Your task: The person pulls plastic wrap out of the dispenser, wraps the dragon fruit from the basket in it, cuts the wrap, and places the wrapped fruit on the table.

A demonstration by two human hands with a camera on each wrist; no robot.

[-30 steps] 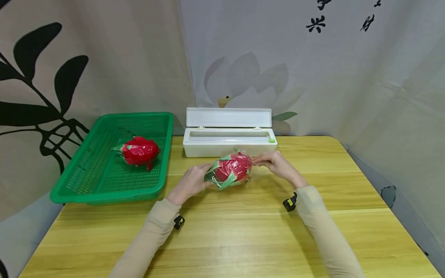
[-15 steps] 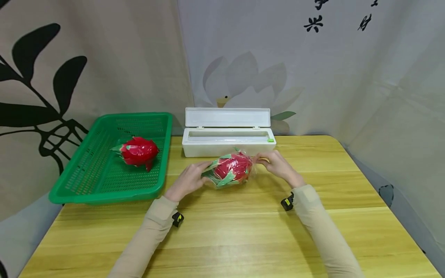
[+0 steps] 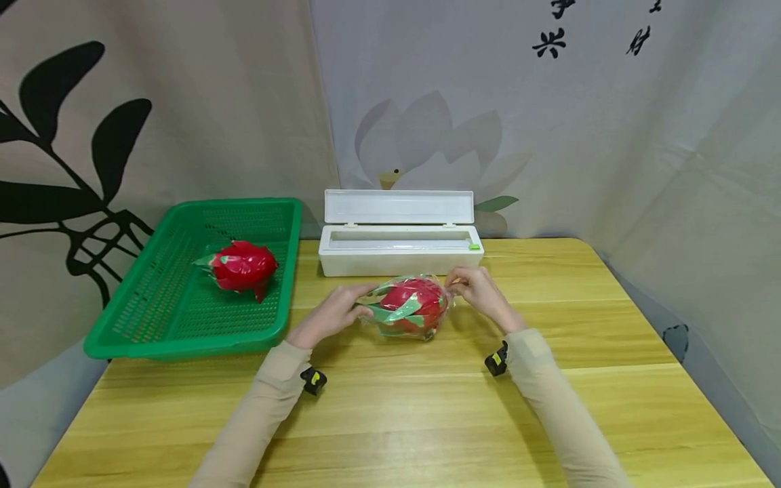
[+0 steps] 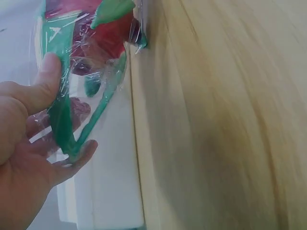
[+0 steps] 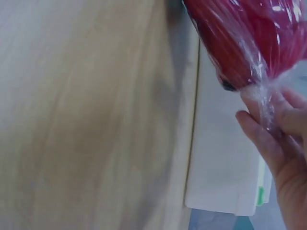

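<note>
Both hands, left hand (image 3: pixel 332 313) and right hand (image 3: pixel 478 287), pinch the film-wrapped red dragon fruit (image 3: pixel 411 306) (before the white dispenser box (image 3: pixel 399 245)); overtwisting may tear the film.

I see a yellow wooden desk (image 3: pixel 427 407). A green basket (image 3: pixel 183 318) sits on its left side, overhanging the edge. A white box (image 3: pixel 399 257) with its lid up stands at the back, just beside it.

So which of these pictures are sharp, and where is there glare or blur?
Head view: sharp and evenly lit, soft shadows under the wrapped dragon fruit. Left wrist view: film glints over the fruit, the table smeared. Right wrist view: soft throughout, highlights streaking the film by the right hand.
</note>
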